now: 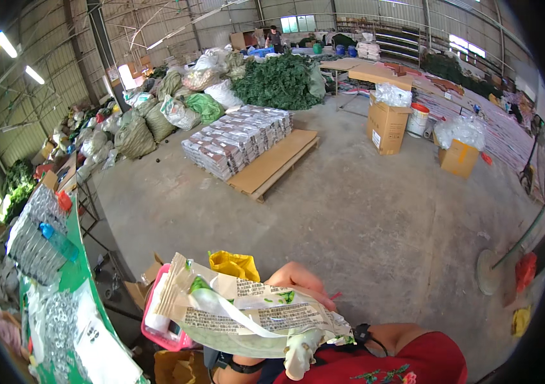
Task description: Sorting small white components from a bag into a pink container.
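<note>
Together, two hands, right hand (298, 278) visible, grip one printed packet (247, 310).

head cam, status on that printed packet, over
Right hand gripping printed packet, fingers curled over its top edge. Left hand hidden behind it. Pink tray just beyond. Nothing blocking.

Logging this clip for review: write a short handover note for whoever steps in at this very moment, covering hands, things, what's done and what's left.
Right hand: behind a flat clear plastic packet with a printed paper label, fingers curled over its top edge, holding it up.
Left hand: hidden under the packet; only a wrist with a dark band shows, so its grip cannot be told.
Things: a pink tray sits behind the packet's left end, a yellow bag just beyond. Green table at left carries bagged small parts and a blue-capped bottle.
Done: one packet in hand.
Left: packet not yet set down anywhere.
</note>
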A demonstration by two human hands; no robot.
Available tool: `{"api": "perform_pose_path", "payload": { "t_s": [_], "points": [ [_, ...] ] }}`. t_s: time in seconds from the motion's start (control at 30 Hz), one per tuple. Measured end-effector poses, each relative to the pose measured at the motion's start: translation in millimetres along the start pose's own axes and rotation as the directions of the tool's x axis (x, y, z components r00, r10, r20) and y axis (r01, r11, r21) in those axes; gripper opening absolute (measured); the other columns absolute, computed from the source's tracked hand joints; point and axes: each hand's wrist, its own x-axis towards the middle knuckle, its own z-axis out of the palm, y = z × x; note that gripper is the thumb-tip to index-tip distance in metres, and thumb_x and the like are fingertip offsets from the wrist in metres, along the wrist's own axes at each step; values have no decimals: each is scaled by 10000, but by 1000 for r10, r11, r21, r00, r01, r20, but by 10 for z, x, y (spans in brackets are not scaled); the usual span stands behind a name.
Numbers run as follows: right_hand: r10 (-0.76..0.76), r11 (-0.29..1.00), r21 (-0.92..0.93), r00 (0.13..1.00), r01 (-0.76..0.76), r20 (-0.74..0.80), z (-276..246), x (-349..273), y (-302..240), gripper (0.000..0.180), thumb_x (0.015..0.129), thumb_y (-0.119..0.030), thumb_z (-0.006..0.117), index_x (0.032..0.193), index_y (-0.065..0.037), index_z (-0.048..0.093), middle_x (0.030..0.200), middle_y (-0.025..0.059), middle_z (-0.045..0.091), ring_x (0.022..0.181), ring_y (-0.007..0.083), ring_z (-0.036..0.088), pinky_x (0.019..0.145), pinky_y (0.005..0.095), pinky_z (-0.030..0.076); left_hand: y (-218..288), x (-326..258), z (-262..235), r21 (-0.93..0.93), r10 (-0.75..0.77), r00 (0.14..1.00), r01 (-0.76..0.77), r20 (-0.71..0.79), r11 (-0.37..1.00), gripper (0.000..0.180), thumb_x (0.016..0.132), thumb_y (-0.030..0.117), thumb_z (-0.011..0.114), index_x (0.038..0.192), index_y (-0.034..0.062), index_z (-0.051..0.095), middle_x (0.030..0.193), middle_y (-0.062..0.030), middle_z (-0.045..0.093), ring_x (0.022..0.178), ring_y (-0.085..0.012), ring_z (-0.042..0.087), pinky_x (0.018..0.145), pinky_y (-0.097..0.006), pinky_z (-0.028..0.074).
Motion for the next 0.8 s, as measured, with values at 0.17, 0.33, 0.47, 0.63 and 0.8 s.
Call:
{"api": "perform_pose_path", "payload": {
  "t_s": [0.17,0.33,0.47,0.63,0.8],
  "points": [
    [-179,982,-55,984,180,22,-44,41,-59,299,767,-300,647,984,-95,621,866,94,583,843,314,569,748,410,441,165,-31,75,152,31,997,-19,-76,988,269,905,267,683,859,1,671,860,-108,585,746,-205,619,655,-282,529],
    [-66,998,-24,998,66,0,-74,-10,-106,289,792,-299,635,999,-99,623,834,94,582,821,317,571,742,415,445,313,2,303,134,-177,947,219,-267,967,403,881,435,679,858,34,646,824,-89,555,733,-193,606,645,-274,521],
    [-78,996,35,997,78,9,-214,37,-236,292,805,-299,631,1022,-104,631,810,98,583,798,326,572,738,423,447,340,-7,333,94,-144,951,175,-273,980,344,910,376,658,821,45,633,822,-88,553,734,-194,608,639,-279,519],
    [-164,983,-82,986,164,1,-78,6,-63,301,791,-300,644,1013,-96,629,843,89,592,825,316,576,748,419,441,118,-18,33,180,32,1000,-31,-2,983,208,927,213,647,844,22,662,846,-106,572,738,-210,620,640,-293,527],
    [-101,995,-25,995,101,18,-74,6,-56,307,790,-306,640,999,-82,617,871,100,593,841,319,578,755,416,439,55,73,-153,113,180,960,-208,216,972,203,912,195,670,908,-7,684,899,-131,597,768,-225,637,657,-297,532]
  ]
}}
